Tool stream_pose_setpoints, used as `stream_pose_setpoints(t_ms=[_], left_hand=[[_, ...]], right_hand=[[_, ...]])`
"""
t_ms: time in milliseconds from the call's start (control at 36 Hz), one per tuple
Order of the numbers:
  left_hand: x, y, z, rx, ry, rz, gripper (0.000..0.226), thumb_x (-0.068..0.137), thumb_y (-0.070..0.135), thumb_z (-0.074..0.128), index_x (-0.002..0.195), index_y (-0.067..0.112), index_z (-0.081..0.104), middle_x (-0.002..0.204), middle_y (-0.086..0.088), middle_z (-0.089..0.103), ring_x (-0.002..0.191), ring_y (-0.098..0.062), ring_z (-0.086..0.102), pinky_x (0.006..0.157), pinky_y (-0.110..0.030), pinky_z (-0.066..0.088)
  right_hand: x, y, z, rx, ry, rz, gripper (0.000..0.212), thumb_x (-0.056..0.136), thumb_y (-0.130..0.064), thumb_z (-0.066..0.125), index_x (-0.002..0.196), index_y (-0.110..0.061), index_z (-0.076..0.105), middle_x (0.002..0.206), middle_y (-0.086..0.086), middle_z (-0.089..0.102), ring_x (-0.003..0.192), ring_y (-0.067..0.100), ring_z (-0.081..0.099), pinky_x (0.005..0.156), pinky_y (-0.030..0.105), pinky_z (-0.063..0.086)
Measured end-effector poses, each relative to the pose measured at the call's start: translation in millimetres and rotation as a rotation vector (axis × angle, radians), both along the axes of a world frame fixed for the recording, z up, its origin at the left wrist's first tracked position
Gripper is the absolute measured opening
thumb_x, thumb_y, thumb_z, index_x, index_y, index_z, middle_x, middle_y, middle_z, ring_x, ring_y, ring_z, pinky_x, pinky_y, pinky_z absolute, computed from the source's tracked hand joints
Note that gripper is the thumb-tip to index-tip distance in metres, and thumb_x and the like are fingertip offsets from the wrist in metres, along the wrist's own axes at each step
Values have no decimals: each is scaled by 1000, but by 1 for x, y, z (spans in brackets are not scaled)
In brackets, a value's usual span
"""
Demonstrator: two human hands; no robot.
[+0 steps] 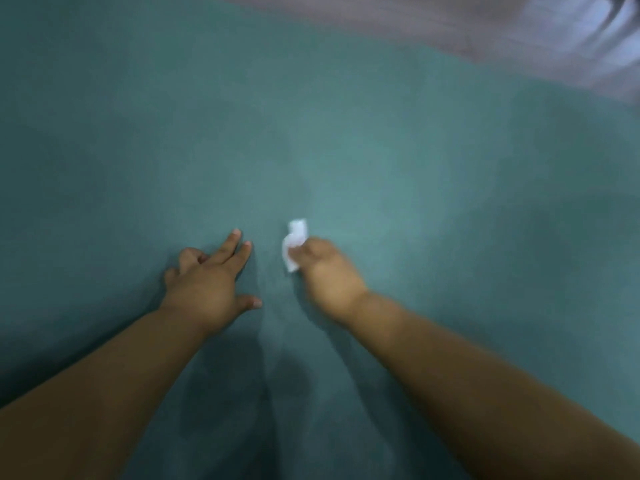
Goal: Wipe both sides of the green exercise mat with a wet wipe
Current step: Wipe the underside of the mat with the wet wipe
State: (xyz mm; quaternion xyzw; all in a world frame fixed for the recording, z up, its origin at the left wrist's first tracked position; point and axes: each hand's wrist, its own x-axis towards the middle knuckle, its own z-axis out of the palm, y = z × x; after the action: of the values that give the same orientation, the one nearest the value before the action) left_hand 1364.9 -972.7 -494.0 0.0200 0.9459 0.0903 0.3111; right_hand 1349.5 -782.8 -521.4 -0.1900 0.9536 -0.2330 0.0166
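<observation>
The green exercise mat fills nearly the whole head view, lying flat. My right hand grips a crumpled white wet wipe and holds it against the mat near the middle. My left hand rests on the mat just to the left of it, with two fingers stretched forward, the others bent and the thumb out to the side. Both forearms reach in from the bottom edge. The picture is blurred.
A strip of greyish floor shows beyond the mat's far edge at the top right. A pale bluish blurred shape sits in the top right corner. Dark shadows lie on the mat between my arms.
</observation>
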Motion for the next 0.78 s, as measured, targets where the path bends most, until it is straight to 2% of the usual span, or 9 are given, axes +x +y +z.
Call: stream_pose_setpoints(t_ms=[111,194,278,333,444,583,639,722,778], left_hand=[[10,-7,2,-36,10,-86,94,79,68,53,149,40,-2,154,22,-18,133,-22,19,109,-37,24],[23,-15,3,-47,8,-139,100,76,68,57,150,37,-3,155,19,-18,140,-19,10,114,-34,20],[36,-15,5,-60,-14,-166,105,75,65,61,150,33,-6,155,14,-22,145,-17,-3,116,-36,16],[44,-13,5,-59,-31,-165,107,76,63,62,150,31,-9,155,12,-23,146,-18,-9,116,-38,14],[59,-12,7,-52,-35,-159,106,77,62,62,150,30,-8,155,12,-22,145,-21,-15,117,-36,10],[72,-20,9,-63,-33,-190,105,77,63,61,150,31,-7,155,12,-22,145,-20,-15,117,-34,8],[76,-24,9,-67,-35,-200,105,77,63,60,150,31,-8,155,13,-22,145,-20,-15,117,-34,7],[80,-28,9,-60,-35,-194,104,78,63,60,150,32,-9,155,14,-22,145,-19,-16,117,-35,6],[81,-29,9,-54,-29,-191,103,79,63,59,150,32,-9,155,14,-22,145,-18,-16,117,-35,5]], right_hand=[[30,30,7,178,-18,324,45,96,-37,27,117,-16,61,113,6,54,101,16,45,78,21,30],[20,84,18,273,15,-108,25,99,-33,44,88,-22,63,94,6,59,89,18,53,65,21,29],[22,124,14,262,-152,-637,23,96,-16,47,107,-4,62,108,18,59,103,30,54,76,28,35],[36,118,6,313,-222,-716,33,92,-2,44,123,3,52,123,23,50,114,37,45,93,35,34],[66,37,0,172,-194,-525,37,99,-9,33,134,-2,42,133,19,42,122,29,37,98,30,25],[110,-17,14,100,-203,2,35,96,-15,35,121,-6,59,103,16,59,89,31,57,79,30,48],[105,1,21,125,-247,92,29,99,-20,39,114,-11,62,100,15,59,91,29,56,82,30,43],[81,54,30,40,-263,-266,24,99,-28,46,87,-11,59,94,20,58,90,29,55,79,34,37],[69,90,34,-18,-315,-688,21,98,-26,44,97,-8,54,107,21,53,101,31,51,81,36,37]])
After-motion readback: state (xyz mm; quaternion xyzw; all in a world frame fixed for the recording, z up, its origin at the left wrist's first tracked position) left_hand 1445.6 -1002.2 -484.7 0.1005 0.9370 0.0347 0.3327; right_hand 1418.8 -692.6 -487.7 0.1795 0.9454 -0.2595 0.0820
